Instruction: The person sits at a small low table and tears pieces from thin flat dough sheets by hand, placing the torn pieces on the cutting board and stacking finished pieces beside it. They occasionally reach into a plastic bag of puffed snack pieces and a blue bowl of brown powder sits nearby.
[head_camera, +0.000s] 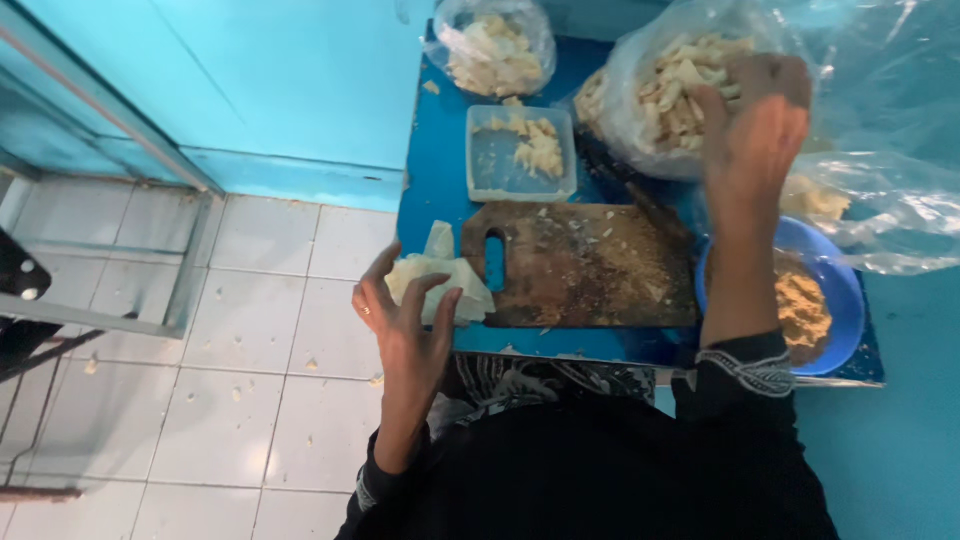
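the left hand (408, 318) holds a pale thin sheet (440, 280) by the cutting board (590, 265); the right hand (755, 125) reaches, fingers bent, into a bag of chips (660, 90).

The table (432, 160) is bright blue, and the wall (250, 70) to the left is paler turquoise. The floor tiles (250, 330) are white with grey joints. The cutting board (590, 265) is dark brown wood speckled with pale crumbs. On the near right, a blue bowl (845, 300) holds yellow-brown crumbs. The clear bags (495, 45) and the clear tray (520, 155) hold cream-coloured pieces. The left hand (405, 320) cups a pale cream sheet (445, 280). The sleeves (740, 375) are black with white-patterned cuffs.
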